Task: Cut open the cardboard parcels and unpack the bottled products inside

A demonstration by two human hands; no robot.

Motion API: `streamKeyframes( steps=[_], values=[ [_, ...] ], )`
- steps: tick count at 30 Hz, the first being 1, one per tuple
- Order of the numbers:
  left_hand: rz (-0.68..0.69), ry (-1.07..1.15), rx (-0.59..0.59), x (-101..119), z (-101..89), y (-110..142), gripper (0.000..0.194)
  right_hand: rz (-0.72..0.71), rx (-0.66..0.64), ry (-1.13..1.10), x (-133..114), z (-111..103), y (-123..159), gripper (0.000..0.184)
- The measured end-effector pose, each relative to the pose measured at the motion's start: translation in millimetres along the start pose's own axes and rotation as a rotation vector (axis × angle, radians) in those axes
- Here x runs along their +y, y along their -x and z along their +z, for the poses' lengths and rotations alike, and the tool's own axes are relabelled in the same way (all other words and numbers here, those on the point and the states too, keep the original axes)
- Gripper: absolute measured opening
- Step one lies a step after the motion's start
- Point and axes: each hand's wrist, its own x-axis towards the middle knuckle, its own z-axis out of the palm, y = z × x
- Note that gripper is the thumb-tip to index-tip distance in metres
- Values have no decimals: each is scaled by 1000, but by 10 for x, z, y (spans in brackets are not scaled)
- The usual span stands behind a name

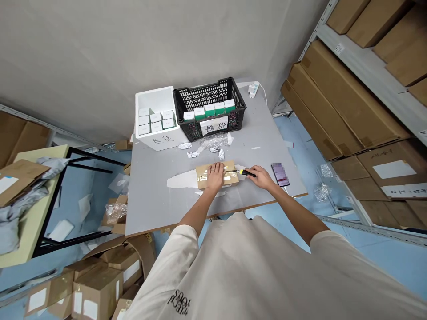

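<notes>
A small cardboard box (202,174) with shiny tape lies flat on the grey table in front of me. My left hand (215,176) rests on its top, fingers stretched across the cardboard and not wrapped round it. My right hand (260,177) is closed round the black and yellow handle of a box cutter (245,172). The cutter points left, its blade at the taped top of the box near my left fingers; how deep the blade sits I cannot tell. White paper (182,179) sticks out from under the box on the left.
Behind the box stand a black plastic crate (237,116) and a white foam box (154,141), both holding white-topped cartons. Crumpled paper (192,154) and clear plastic wrap (212,141) lie before them. A phone (280,174) with a cable lies right. Cardboard boxes (96,284) crowd the floor at left.
</notes>
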Motion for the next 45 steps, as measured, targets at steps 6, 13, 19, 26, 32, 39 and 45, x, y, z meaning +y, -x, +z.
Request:
streamKeyframes(
  steps=[6,13,19,26,32,39,45],
  values=[
    [-1,14,2,-2,23,6,54,4,-2,32,101,-97,-53,48],
    [-13,10,7,-9,18,11,53,15,17,-25,193,-131,-235,45],
    [-21,33,24,-1,67,25,53,117,137,-33,346,-255,-289,49],
    [-28,65,8,-156,-65,298,60,78,45,-136,28,-46,-553,45],
    [-20,47,10,-423,-145,654,70,-37,-70,-131,-506,151,-1040,42],
    [-108,31,46,-569,-175,811,65,-23,-213,-12,-845,292,-1200,43],
    [-381,182,-6,-658,-110,710,59,50,-198,5,-783,235,-1003,46]
  ],
)
